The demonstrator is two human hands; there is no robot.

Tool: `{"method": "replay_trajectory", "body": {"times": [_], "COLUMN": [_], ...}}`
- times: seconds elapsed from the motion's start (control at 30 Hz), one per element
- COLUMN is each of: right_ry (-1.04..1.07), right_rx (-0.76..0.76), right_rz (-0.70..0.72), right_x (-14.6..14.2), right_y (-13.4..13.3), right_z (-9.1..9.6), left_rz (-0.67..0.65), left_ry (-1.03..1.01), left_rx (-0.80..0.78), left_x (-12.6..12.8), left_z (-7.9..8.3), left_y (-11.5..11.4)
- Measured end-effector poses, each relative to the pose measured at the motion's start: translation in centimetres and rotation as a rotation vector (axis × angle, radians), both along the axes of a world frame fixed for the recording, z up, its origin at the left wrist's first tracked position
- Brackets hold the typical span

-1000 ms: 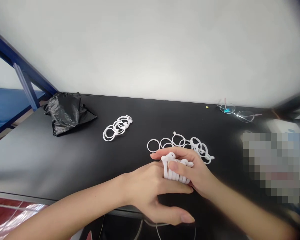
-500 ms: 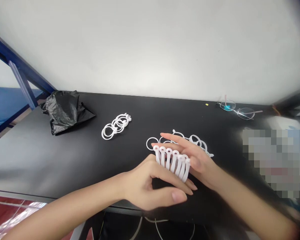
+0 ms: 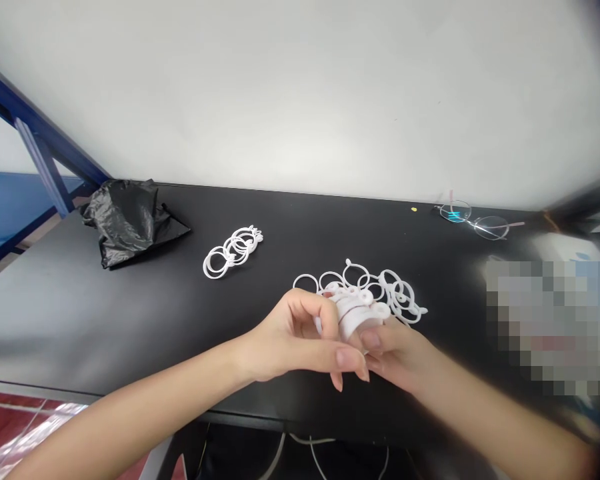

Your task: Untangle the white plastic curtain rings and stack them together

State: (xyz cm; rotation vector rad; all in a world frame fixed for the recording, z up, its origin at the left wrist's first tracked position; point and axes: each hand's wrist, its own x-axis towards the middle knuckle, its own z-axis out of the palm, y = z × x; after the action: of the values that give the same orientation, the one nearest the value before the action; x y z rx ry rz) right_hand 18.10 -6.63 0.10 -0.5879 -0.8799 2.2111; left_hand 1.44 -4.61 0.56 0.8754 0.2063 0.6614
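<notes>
A row of white plastic curtain rings (image 3: 356, 319), each with a small eyelet, is bunched between my two hands above the table's front part. My left hand (image 3: 293, 337) is closed from the left side, with its index finger bent against the rings and its thumb reaching below them. My right hand (image 3: 405, 350) grips the bunch from the right, thumb in front at the nearest ring; its other fingers are mostly hidden. Just behind my hands, more white curtain rings (image 3: 403, 297) lie in a loose, overlapping pile.
A smaller group of white rings (image 3: 216, 263) lies left of centre on the black table (image 3: 145, 313). Farther left sits a crumpled black plastic bag (image 3: 130, 223). Eyeglasses (image 3: 491, 227) rest near the wall at the back right, beside a blurred, pixelated object (image 3: 555, 327).
The held rings have turned from an upright row of eyelets to a tilted, nested bunch. My right fingers have dropped lower behind it, uncovering more of the pile; my left index finger has curled.
</notes>
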Motion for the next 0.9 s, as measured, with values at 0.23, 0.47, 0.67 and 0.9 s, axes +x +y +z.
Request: {"method": "replay_trajectory", "body": {"times": [0.23,0.47,0.67,0.9], "right_ry": [0.058,-0.040,-0.100,-0.259], "right_rx": [-0.012,-0.012,-0.109,-0.095], "right_rz": [-0.047,-0.111,-0.211,-0.409], "right_x": [0.0,0.3,-0.1,-0.7], "right_y": [0.3,0.4,0.5,0.2], "right_z": [-0.3,-1.0,-1.4,-0.9], "left_rz": [0.046,0.185,0.285,0.328], "left_ry": [0.023,0.187,0.353,0.315], "left_rx": [-0.115,-0.160,-0.154,-0.079], "left_x": [0.0,-0.2,0.0,0.6], "left_z": [0.2,0.7,1.2,0.7], "left_y": [-0.1,0.1,-0.1,-0.3]}}
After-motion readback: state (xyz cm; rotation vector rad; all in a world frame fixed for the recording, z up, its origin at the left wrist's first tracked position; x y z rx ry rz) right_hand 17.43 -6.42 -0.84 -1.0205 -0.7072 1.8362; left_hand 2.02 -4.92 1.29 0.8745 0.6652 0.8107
